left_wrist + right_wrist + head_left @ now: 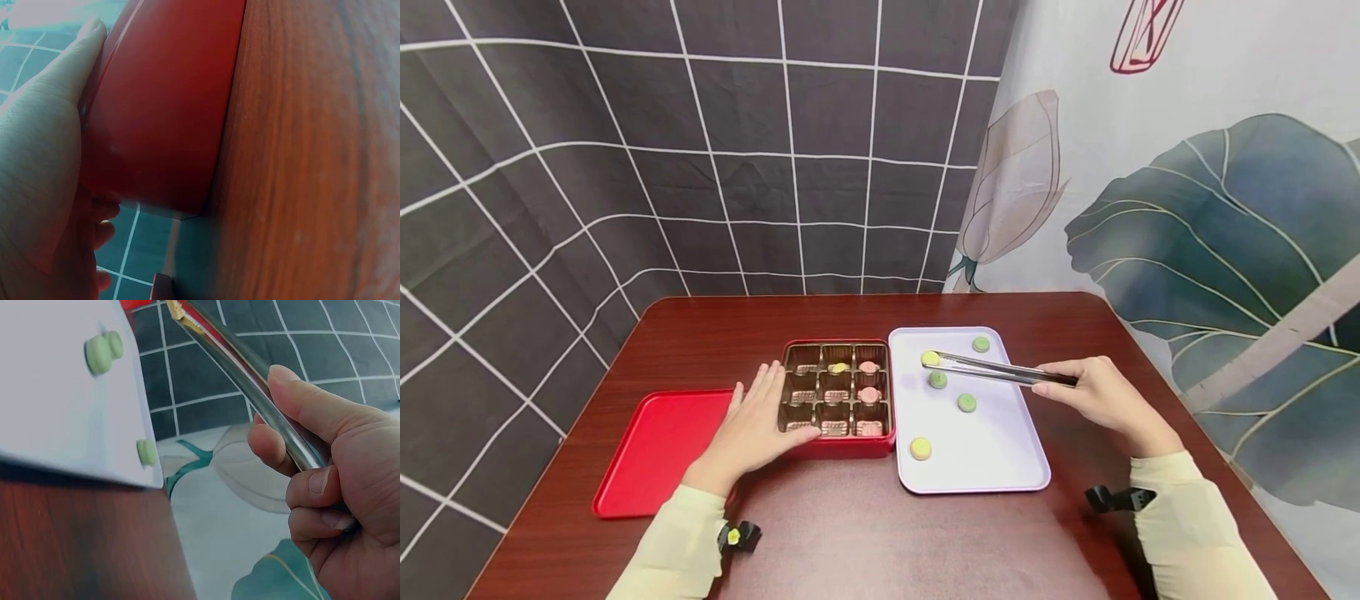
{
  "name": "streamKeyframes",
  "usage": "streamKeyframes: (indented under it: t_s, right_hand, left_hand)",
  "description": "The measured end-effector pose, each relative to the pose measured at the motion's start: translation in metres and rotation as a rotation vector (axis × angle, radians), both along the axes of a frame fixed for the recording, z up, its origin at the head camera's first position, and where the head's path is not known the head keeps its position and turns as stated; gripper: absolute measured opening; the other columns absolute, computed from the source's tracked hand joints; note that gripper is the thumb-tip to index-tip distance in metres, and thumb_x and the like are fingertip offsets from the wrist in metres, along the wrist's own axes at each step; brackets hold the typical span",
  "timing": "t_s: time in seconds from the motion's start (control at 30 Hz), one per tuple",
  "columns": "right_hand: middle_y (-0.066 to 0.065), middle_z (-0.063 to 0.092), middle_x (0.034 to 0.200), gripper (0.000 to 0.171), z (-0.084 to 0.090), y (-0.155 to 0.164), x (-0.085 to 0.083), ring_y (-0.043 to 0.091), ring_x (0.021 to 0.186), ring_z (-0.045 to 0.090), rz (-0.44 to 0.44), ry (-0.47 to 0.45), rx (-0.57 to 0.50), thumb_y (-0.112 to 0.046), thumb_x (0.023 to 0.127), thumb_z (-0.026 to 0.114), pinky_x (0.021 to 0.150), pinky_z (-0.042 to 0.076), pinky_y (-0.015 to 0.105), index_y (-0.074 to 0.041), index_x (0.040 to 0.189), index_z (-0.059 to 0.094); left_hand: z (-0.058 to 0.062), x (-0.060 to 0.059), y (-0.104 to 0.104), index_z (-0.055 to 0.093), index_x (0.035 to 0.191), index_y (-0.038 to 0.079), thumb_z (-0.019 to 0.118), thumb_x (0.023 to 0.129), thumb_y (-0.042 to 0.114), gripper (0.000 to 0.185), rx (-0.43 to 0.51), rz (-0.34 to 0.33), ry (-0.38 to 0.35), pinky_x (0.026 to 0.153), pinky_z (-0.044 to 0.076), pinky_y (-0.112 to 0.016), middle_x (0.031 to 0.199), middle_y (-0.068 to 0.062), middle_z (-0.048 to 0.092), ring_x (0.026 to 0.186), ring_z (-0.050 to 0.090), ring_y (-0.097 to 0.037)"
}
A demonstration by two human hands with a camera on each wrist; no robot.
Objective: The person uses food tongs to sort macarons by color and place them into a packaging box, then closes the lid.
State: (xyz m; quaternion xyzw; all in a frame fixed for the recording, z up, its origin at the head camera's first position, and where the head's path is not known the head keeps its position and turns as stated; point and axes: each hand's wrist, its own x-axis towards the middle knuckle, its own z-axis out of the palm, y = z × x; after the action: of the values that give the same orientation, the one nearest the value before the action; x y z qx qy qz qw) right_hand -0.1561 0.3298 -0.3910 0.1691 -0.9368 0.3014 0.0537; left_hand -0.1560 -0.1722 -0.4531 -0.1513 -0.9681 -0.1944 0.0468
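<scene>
Right hand squeezes metal tongs around a yellow candy on the white tray (pickup step, I'd say). Left hand, fingers spread, steadies the red compartment box on the counter. Next: lift gently, aim for an empty compartment.

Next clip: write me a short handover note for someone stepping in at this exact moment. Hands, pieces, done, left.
Left hand: flat against the red box, steadying it.
Right hand: grips metal tongs, tips at a yellow piece on the white tray.
Done: four pieces sit in the box, one yellow, three pink.
Left: tray holds two yellow and three green pieces; five compartments look empty. Red lid lies left of the box.
</scene>
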Motion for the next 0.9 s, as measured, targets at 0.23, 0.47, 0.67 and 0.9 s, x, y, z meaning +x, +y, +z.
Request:
streamKeyframes:
  t_s: [0.23,0.47,0.67,0.9]
  right_hand:
    - [-0.001,0.073,0.086,0.036,0.006,-0.017,-0.007,0.014,0.062,0.055,0.025,0.003,-0.009,-0.034,0.081,0.078,0.05,0.044,0.023,-0.01,0.107,0.075]
    - [-0.003,0.071,0.08,0.034,0.009,-0.034,-0.015,0.009,0.053,0.048,0.096,0.021,-0.029,-0.029,0.08,0.079,0.044,0.037,0.023,-0.006,0.105,0.075]
    - [-0.006,0.062,0.067,0.031,0.012,-0.049,-0.019,0.007,0.047,0.038,0.127,-0.009,-0.021,-0.022,0.079,0.08,0.039,0.031,0.023,-0.005,0.104,0.075]
    - [-0.01,0.063,0.065,0.031,0.011,-0.068,-0.025,0.005,0.047,0.034,0.184,-0.015,-0.026,-0.031,0.079,0.079,0.039,0.025,0.023,-0.009,0.101,0.076]
  left_hand:
    - [0.0,0.0,0.0,0.019,0.152,0.001,0.063,0.074,0.071,0.114,0.01,0.001,-0.002,0.112,0.009,-0.062,0.158,-0.016,0.019,0.146,0.011,-0.033]
    - [-0.001,0.001,-0.001,0.02,0.152,0.001,0.063,0.074,0.072,0.114,0.011,0.0,0.008,0.112,0.009,-0.062,0.158,-0.016,0.019,0.146,0.012,-0.033]
    - [0.0,0.0,-0.001,0.018,0.153,0.002,0.061,0.074,0.074,0.115,0.003,0.002,-0.01,0.112,0.008,-0.061,0.158,-0.015,0.017,0.146,0.009,-0.032]
    - [-0.002,0.0,-0.002,0.018,0.153,0.002,0.057,0.074,0.077,0.115,-0.005,-0.003,-0.011,0.113,0.007,-0.06,0.159,-0.014,0.016,0.147,0.009,-0.031]
